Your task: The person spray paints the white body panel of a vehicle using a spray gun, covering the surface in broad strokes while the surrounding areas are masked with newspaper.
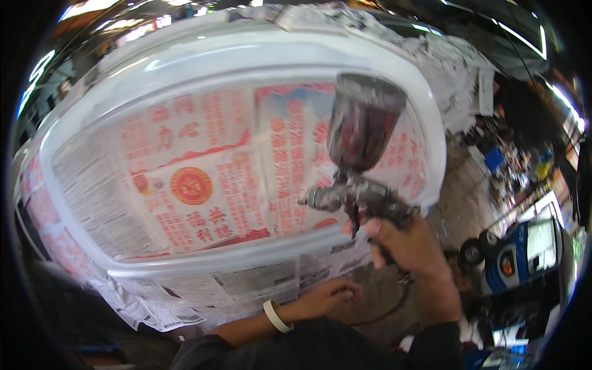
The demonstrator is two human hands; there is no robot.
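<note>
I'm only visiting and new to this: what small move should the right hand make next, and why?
Perhaps the right hand should angle the spray gun toward the white frame. Its nozzle seems to point left across the printed paper, which covers the area inside that frame, while the frame itself is uncovered.

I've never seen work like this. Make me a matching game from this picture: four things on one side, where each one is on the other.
1. spray gun
2. cup
3. pale ring
4. round red emblem

A. around the left wrist
B. inside the white border
C. in the fingers of the right hand
D. atop the gun

Pairs: 1-C, 2-D, 3-A, 4-B
</note>
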